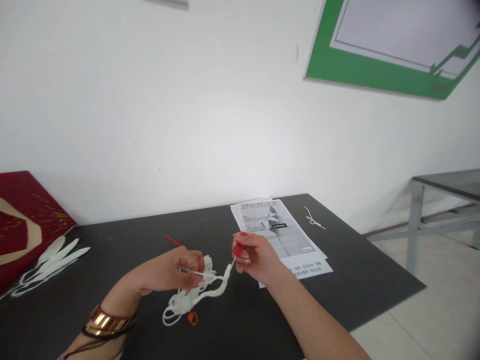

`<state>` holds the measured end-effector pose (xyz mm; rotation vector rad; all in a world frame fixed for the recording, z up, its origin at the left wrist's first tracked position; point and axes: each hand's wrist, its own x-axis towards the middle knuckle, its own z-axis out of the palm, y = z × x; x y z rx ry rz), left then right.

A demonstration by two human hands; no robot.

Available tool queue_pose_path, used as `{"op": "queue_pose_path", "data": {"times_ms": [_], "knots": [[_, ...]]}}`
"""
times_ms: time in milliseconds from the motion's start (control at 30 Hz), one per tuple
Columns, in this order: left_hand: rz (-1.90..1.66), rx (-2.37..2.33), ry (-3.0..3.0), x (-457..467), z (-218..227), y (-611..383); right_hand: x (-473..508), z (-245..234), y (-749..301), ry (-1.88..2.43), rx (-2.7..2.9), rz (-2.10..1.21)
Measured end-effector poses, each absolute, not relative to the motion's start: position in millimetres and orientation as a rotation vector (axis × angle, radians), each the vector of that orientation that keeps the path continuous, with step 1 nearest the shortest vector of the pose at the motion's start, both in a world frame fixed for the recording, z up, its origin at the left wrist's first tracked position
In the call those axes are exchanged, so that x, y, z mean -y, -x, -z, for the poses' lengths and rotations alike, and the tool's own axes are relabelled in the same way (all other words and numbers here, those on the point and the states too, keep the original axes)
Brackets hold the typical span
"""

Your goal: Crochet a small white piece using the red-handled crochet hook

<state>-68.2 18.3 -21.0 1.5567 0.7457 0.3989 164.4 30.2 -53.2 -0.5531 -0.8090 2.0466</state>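
My right hand [257,257] is closed around the red handle of a crochet hook [237,249], whose thin shaft points down and left. White crocheted work [219,290] hangs by the hook's tip as a narrow curved strip. My left hand [180,270] is bent with its fingers curled, gripping white yarn [205,274] that runs taut toward the hook. Below and behind that hand lies a loose bundle of the same yarn [182,303] on the dark table. An orange stitch marker [192,318] rests just in front of the bundle.
Beyond my left hand lie a red stick-like tool [172,240] and a thin dark stick [198,230]. Printed sheets [296,240] are at right, with a white yarn scrap [312,218] past them. White leaf-shaped pieces [62,257] lie left beside a dark red board [22,215].
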Motion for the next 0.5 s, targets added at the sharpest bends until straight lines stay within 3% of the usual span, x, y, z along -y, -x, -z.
{"op": "queue_pose_path", "data": {"times_ms": [267, 500], "knots": [[-0.82, -0.672, -1.309, -6, 23, 55, -31, 53, -165, 0.554, 0.809, -2.027], [-0.806, -0.841, -1.338, 8, 18, 30, -30, 52, -165, 0.596, 0.796, -1.961]]}}
